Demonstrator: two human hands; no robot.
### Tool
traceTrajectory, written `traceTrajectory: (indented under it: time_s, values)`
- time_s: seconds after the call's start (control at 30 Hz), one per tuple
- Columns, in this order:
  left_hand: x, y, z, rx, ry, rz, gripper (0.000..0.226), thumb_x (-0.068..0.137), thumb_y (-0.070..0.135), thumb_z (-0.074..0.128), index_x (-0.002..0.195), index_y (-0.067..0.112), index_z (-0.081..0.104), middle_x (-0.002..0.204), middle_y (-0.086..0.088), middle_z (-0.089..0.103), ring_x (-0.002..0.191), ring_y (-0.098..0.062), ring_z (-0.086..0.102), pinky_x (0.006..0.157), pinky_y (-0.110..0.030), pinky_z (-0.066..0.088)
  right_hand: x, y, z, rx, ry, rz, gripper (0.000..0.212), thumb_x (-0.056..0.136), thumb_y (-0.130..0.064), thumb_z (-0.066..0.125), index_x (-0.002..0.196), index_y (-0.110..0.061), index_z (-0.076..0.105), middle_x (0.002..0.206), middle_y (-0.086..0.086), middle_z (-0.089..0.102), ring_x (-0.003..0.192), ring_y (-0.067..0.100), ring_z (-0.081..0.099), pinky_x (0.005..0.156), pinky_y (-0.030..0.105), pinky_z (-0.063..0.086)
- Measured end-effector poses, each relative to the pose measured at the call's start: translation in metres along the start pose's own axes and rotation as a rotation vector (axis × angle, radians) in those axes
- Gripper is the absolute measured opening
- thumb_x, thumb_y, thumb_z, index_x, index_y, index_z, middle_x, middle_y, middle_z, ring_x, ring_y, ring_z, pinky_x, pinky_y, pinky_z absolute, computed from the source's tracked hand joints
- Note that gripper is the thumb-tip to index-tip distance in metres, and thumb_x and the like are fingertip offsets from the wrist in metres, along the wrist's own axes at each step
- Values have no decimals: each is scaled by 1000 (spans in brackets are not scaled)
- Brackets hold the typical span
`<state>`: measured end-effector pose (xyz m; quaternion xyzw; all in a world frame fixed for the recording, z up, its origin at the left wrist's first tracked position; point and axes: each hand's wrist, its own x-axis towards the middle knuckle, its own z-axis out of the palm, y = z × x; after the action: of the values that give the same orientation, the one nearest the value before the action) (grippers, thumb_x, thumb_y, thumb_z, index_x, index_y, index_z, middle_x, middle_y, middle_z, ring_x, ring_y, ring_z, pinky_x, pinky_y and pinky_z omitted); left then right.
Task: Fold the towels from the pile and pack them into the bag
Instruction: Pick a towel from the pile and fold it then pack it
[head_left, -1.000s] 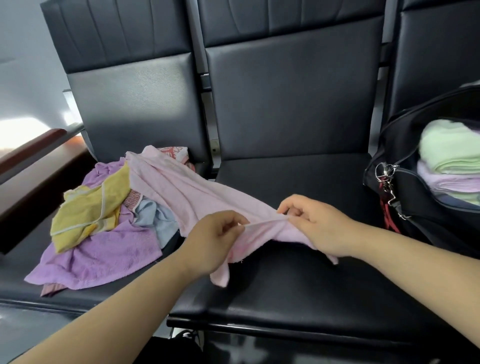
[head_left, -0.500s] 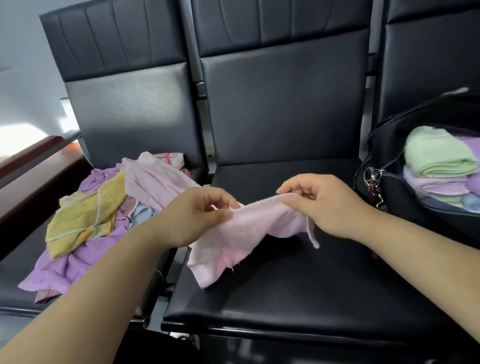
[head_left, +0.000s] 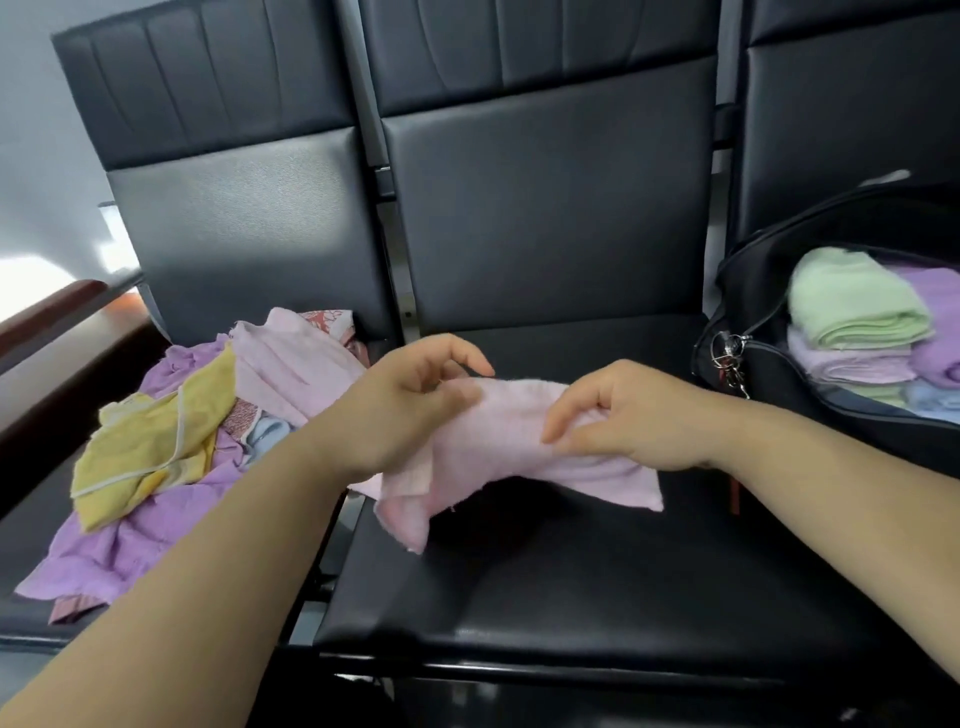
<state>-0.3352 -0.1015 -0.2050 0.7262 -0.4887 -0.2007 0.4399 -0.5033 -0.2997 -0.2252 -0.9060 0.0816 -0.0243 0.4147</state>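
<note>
Over the last second I drew the pink towel (head_left: 498, 447) toward me and gathered it up. Before, it had lain stretched in a long strip from the pile (head_left: 156, 447) at the left of the frame across to my hands. By this moment it hung bunched and sagging between them, lifted off the middle seat (head_left: 571, 613) at the centre of the frame, with two corners dangling loose.

My left hand (head_left: 410, 410) held the towel's left end, thumb on top of the cloth, though blur hid exactly how my fingers lay. My right hand (head_left: 634, 415) pinched the right end between thumb and fingertips. My hands had also come closer together.

A pale pink cloth still lay on the pile behind my left hand; I could not tell whether it was part of the towel I held.

I judged this towel freed but not yet folded: it needed spreading on the seat first. The bag (head_left: 748, 291) at the right edge stood open with a folded green towel (head_left: 852, 306) on top of others, so several were already packed, and the pile still held more.
</note>
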Motion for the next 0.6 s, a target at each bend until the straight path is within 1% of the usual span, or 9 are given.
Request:
traceTrajectory:
  time_s: [0.07, 0.13, 0.2, 0.27, 0.33, 0.4, 0.47, 0.53, 0.6]
  values:
    - [0, 2, -4, 22, -178, 16, 11, 93, 9, 73, 101, 16, 72, 100, -1, 71, 95, -9, 64, 87, -23, 50, 0, 4, -8, 86, 108, -8, 16, 90, -21, 77, 91, -37, 80, 93, -20, 74, 91, -1, 67, 88, 19, 46]
    - [0, 2, -6, 103, -289, -5, 10, 90, 12, 74, 100, 16, 74, 98, -3, 71, 94, -11, 63, 87, -28, 49, 3, 8, -11, 210, 180, 1, 23, 97, -14, 66, 94, -32, 80, 93, -11, 76, 88, 12, 70, 86, 34, 51]
    - [1, -2, -7, 220, -284, -37, 15, 93, 14, 65, 99, 22, 75, 90, -2, 69, 84, -11, 59, 80, -32, 48, 6, 8, -10, 440, 226, 7, 28, 99, -10, 59, 92, -28, 79, 91, 1, 74, 84, 23, 67, 80, 46, 55]
    - [4, -3, -5, 247, -170, -71, 27, 98, 4, 56, 96, 24, 75, 78, 7, 64, 72, -6, 54, 68, -23, 43, 7, 5, -7, 533, 232, -45, 21, 92, -13, 64, 88, -29, 77, 91, 1, 70, 88, 18, 62, 83, 41, 50]
    - [7, 1, 0, 112, -9, -125, 37, 101, -6, 44, 94, 16, 72, 67, 9, 63, 61, -13, 56, 59, -22, 47, 3, -1, -7, 462, 118, -102, 17, 87, -11, 77, 85, -27, 76, 87, -4, 68, 84, 10, 60, 81, 29, 47]
    - [10, 8, 7, -58, 121, -178, 41, 100, -10, 36, 89, 12, 69, 61, 7, 65, 55, -19, 59, 54, -22, 49, -1, -5, -8, 126, -38, -92, 16, 82, -15, 83, 81, -30, 77, 82, -16, 69, 78, 1, 61, 76, 17, 46]
    - [14, 12, 12, -90, 172, -160, 46, 98, -8, 37, 83, 18, 71, 75, 4, 72, 69, -18, 66, 68, -29, 55, -1, -5, -6, -184, -141, -46, 16, 82, -21, 79, 80, -37, 78, 76, -23, 67, 73, -3, 59, 67, 12, 43]
    - [15, 15, 14, -29, 156, -105, 44, 99, -2, 41, 84, 25, 73, 94, 0, 75, 92, -22, 69, 89, -40, 55, 0, -4, -8, -230, -132, -21, 18, 84, -21, 76, 80, -38, 78, 75, -22, 67, 72, -3, 58, 66, 13, 41]
    - [12, 17, 11, 3, 76, -41, 29, 100, 5, 53, 91, 23, 74, 100, 1, 75, 96, -18, 66, 93, -35, 52, -1, -2, -19, -160, -45, -32, 19, 85, -19, 76, 82, -37, 80, 79, -10, 71, 72, -2, 57, 70, 18, 44]
